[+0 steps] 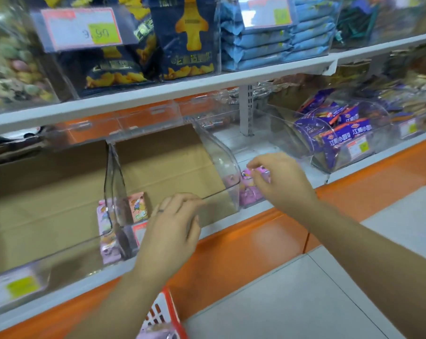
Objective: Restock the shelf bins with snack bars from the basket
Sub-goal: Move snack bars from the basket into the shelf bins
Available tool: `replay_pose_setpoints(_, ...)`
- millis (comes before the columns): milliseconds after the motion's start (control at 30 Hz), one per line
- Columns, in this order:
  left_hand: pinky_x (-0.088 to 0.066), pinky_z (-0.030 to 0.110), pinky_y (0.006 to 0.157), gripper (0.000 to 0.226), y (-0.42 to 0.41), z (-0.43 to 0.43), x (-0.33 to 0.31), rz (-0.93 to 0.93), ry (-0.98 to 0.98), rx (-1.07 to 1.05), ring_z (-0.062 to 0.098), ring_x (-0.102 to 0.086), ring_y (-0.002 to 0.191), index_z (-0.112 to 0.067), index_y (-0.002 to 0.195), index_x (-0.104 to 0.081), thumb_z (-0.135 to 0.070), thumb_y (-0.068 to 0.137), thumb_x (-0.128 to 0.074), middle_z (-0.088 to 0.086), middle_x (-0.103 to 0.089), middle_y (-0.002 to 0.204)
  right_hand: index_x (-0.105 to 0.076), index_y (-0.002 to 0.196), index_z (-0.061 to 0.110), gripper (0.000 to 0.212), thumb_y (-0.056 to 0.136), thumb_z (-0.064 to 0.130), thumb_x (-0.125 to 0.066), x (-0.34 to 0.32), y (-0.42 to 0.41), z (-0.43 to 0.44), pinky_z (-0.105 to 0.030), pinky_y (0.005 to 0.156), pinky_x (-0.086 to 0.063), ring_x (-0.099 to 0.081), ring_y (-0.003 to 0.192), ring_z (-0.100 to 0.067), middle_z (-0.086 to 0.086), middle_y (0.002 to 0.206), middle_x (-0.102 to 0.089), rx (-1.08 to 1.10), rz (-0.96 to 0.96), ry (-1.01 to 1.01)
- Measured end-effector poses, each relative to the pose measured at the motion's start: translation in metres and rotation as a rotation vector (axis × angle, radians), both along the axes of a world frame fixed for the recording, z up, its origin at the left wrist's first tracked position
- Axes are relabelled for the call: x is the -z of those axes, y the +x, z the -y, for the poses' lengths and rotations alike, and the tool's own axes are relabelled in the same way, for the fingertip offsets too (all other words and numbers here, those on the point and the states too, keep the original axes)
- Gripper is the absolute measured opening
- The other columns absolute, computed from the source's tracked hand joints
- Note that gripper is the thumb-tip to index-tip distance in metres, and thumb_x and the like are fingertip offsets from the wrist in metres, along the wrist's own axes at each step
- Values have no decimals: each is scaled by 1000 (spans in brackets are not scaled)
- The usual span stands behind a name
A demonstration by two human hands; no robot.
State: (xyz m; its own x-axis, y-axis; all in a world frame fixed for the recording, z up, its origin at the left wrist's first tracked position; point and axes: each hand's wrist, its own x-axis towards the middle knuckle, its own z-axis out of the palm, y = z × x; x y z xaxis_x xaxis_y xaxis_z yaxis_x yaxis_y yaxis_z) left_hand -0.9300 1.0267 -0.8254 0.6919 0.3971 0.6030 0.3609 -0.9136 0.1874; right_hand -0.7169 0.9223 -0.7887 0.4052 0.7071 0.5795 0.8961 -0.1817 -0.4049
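At lower shelf (258,209), both hands were up at clear bin (223,165). Left hand (172,231): fingers (182,200) curled over bin's front rim, thumb below, read as gripping it. Right hand (284,184) was just right of bin, fingers (256,165) curled over pink bars (250,194) lying on shelf against bin's right wall. Blur was too heavy to tell whether a bar was pinched or only touched. Bin showed only its cardboard (163,162) liner; no bars seen inside. Wedged bars (137,207), also pink, stood between this bin and left bin (35,253). Basket (168,304) sat low by left forearm with a pink pack in it. Stocking judged barely begun.

Risks: bin sat at shelf's front edge, so a hard pull by left hand could slide it off the lip onto floor (305,289). Bars beside the wall lay close to that edge too, and right wrist could sweep them off. A bar released carelessly might drop into the gap between bins rather than inside one.

Room: open shelf between bin and purple packs (341,140) gave right hand space to work. Upper shelf (158,91) overhung bin's rear, so entry was from the front, over the rim. Left side was tight, the two bins touching or nearly so
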Motion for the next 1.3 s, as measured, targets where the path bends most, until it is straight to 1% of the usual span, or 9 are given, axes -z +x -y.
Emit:
replay_pose_setpoints(100, -37, 27, 88, 31, -32, 13, 18, -38, 52, 60, 16, -55, 99, -18, 104, -65, -17, 82, -44, -3, -63, 104, -70, 91, 14, 26, 83, 28, -48, 37, -48, 19, -23, 83, -42, -57, 86, -14, 2, 86, -69, -199, -56, 105)
replay_pose_setpoints(267, -42, 21, 72, 28, -117, 8, 54, -363, 10, 61, 9, -59, 83, -24, 96, -67, -21, 79, -45, -9, -67, 92, -71, 95, 16, 16, 84, 15, -59, 108, -126, 28, -1, 73, -39, -58, 84, 1, 14, 85, -67, -422, -294, -111)
replay_pose_setpoints(433, -49, 23, 61, 26, -183, -8, 77, -637, -139, -26, 11, -66, 77, -28, 97, -66, -23, 83, -46, -12, -67, 93, -67, 111, 24, 22, 92, 19, -56, 158, -178, 10, -17, 83, -46, -58, 95, 0, 10, 108, -67, -536, -329, -450)
replay_pose_setpoints(567, -46, 30, 88, 32, -207, -15, 109, -852, -329, -86, 16, -57, 108, -27, 123, -57, -23, 98, -38, -9, -58, 124, -61, 120, 26, 28, 95, 22, -50, 182, -200, -8, -22, 105, -27, -44, 114, -8, 8, 115, -62, -599, -117, -625)
replay_pose_setpoints(633, -45, 34, 93, 34, -210, -15, 125, -986, -410, -113, 18, -54, 113, -27, 129, -52, -25, 99, -37, -5, -53, 130, -69, 103, 26, 22, 84, 18, -62, 190, -210, -13, -32, 117, -13, -52, 113, -10, 6, 107, -67, -644, 127, -675)
replay_pose_setpoints(733, -41, 39, 99, 41, -219, -16, 158, -1182, -537, -106, 24, -44, 123, -24, 140, -42, -28, 99, -39, 2, -40, 141, -71, 80, 26, 24, 59, 15, -76, 204, -232, -23, -37, 101, -43, -64, 98, -12, 5, 82, -70, -701, 378, -818)
replay_pose_setpoints(900, -42, 44, 99, 46, -232, -16, 192, -1387, -644, -102, 32, -44, 122, -19, 140, -39, -35, 97, -39, 10, -37, 139, -34, 139, 11, 56, 87, 0, -53, 235, -261, -38, -34, 60, -37, -59, 97, -35, -19, 116, -55, -620, 252, -1158)
replay_pose_setpoints(1100, -45, 40, 82, 36, -231, -18, 200, -1397, -675, -107, 30, -51, 105, -15, 123, -48, -37, 95, -44, 10, -46, 121, -34, 139, 13, 59, 88, 11, -62, 259, -273, -47, -40, 82, -48, -56, 106, -35, -18, 121, -50, -571, 41, -1246)
replay_pose_setpoints(1300, -43, 31, 85, 39, -213, -21, 159, -1210, -877, -155, 22, -53, 105, -16, 133, -46, -31, 97, -46, 5, -52, 126, -51, 97, 18, 20, 82, 5, -53, 211, -259, -45, -29, 62, -41, -53, 81, -20, -3, 95, -53, -639, -205, -934)
